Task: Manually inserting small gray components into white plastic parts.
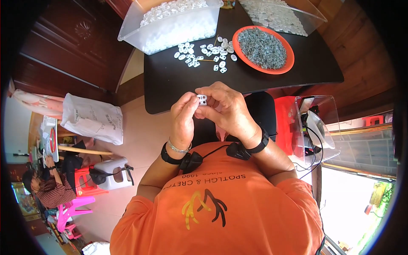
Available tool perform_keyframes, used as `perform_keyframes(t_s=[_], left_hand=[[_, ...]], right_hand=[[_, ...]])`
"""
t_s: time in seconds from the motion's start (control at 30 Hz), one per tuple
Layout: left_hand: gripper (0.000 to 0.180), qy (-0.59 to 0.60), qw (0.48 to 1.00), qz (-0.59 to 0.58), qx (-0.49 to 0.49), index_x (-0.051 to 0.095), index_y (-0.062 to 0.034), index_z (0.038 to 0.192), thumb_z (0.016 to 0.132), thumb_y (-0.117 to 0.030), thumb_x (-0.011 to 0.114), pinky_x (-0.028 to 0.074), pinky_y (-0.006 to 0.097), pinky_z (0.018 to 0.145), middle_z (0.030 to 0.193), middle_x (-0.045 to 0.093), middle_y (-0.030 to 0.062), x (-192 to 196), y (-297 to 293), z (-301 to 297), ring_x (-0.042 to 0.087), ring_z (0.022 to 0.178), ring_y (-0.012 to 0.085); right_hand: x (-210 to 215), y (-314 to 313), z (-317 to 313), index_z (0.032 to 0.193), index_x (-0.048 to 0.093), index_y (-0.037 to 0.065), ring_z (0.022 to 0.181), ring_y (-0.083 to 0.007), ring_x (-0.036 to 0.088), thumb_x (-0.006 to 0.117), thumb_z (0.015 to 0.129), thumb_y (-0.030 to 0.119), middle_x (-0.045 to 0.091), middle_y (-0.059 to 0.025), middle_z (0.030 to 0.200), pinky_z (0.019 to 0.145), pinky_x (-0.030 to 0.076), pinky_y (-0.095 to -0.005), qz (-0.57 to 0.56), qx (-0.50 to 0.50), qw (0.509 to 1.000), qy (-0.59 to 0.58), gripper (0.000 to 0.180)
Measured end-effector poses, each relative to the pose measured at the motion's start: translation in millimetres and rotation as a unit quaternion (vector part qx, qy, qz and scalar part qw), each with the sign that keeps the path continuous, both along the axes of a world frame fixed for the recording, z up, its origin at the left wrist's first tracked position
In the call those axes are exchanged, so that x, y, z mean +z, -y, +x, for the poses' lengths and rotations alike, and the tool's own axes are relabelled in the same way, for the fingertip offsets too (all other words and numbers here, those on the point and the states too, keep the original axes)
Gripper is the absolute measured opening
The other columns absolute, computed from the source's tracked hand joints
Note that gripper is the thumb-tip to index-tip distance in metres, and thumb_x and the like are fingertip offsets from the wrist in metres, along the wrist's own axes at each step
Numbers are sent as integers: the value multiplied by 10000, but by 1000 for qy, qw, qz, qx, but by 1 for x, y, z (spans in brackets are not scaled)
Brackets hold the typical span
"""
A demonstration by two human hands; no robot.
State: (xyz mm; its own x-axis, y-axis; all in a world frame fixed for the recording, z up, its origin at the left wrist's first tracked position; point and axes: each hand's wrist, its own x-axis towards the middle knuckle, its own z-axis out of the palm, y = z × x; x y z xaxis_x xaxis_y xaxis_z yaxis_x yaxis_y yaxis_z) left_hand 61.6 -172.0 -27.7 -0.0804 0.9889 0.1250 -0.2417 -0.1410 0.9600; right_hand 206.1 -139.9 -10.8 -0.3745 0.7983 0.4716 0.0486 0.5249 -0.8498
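Between my two hands, just off the near edge of the dark table (170, 91), is a small white plastic piece with dark round holes (202, 100). My left hand (182, 120) pinches it from the left, fingertips closed against it. From the right, my right hand (231, 109) closes its thumb and index finger around the same piece. The fingers partly cover it, so its full shape is hidden. Beyond the hands, similar loose white pieces (222, 64) lie scattered on the table. An orange round tray (290, 63) beside them holds a heap of small grey metal-looking parts (262, 47).
A clear bin (170, 41) full of white pieces stands at the back left, another clear bin (312, 15) at the back right. A clear plastic box (331, 127) sits to my right. Left are a white sack (91, 119), stools (112, 172) and a seated person (55, 187).
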Motion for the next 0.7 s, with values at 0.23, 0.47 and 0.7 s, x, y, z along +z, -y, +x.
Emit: perform_keyframes(t_s=[0.23,0.47,0.7], left_hand=[[249,9,1000,15,13,530,-14,771,913,-215,491,315,218,608,712,459,-20,-2,0,-3,392,664,57],[210,-10,1000,24,12,538,-2,773,890,-170,490,282,213,602,709,432,-19,12,7,-1,369,661,55],[279,-28,998,49,0,453,-26,698,922,-188,485,273,223,579,671,393,-26,14,10,-3,336,642,61]], right_hand=[[4,2,-1,1005,651,16,656,-186,604,763,709,71,595,-83,815,574,500,-277,64,-19,998,17,321],[5,5,0,1022,653,19,626,-119,583,770,725,91,591,-63,826,538,476,-240,84,-6,996,8,327],[8,7,0,1030,642,15,619,-112,596,763,732,70,592,-68,829,507,476,-235,85,6,996,0,326]])
